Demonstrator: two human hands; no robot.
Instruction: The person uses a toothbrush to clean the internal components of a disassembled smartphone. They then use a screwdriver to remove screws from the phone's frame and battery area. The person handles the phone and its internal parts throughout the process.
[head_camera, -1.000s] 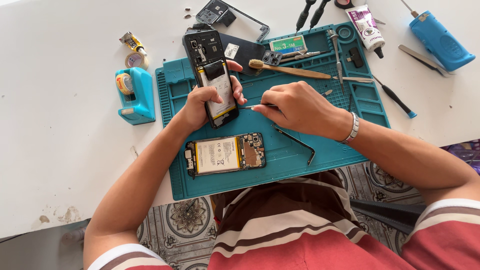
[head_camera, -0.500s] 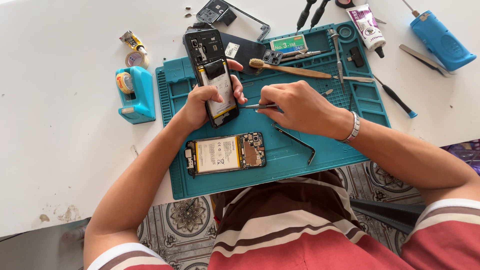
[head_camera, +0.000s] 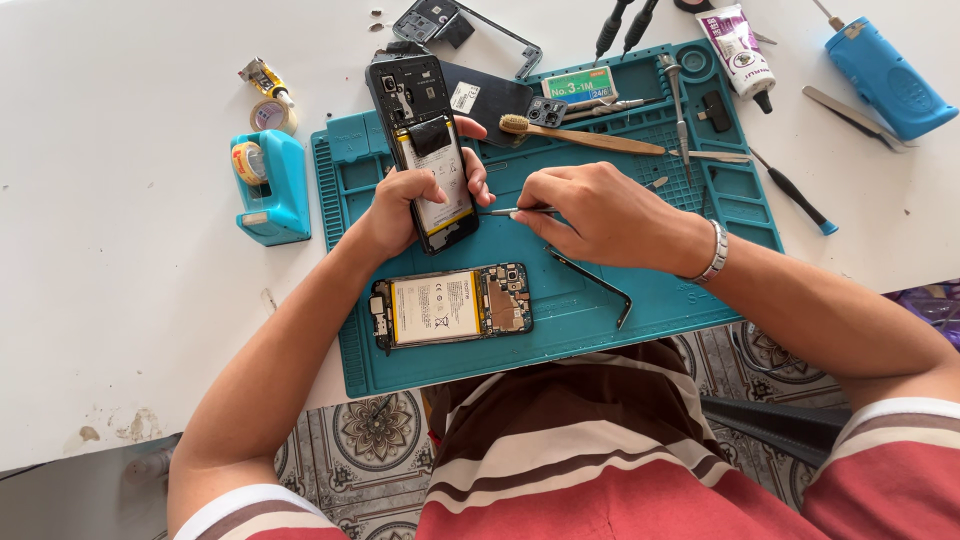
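Item: opened phone (head_camera: 432, 165), back cover off, battery exposed. We hold it upright above the teal work mat (head_camera: 560, 310), our left hand (head_camera: 405, 205) clamped around its lower half, thumb on one side and fingertips curled over the right edge.

Item: thin metal tool (head_camera: 515, 211), pinched in our closed right hand (head_camera: 600, 215), tip pointing at the phone's right edge, just beside our left fingertips.

Step, as we judge it: working at the edge of the phone's frame. The next move seems to call for a small, steady push with little force, the tip kept off our left fingers.

Item: second opened phone (head_camera: 450, 306), flat on the mat near our wrists, close under the working hands.

Item: bent metal piece (head_camera: 595, 285), beneath our right hand.

Item: wooden-handled brush (head_camera: 580, 137), behind the hands.

Item: tape dispenser (head_camera: 265, 185), left of the mat, well apart.

Room: bare mat lies along its near edge and to the right; the far side is crowded with tools.
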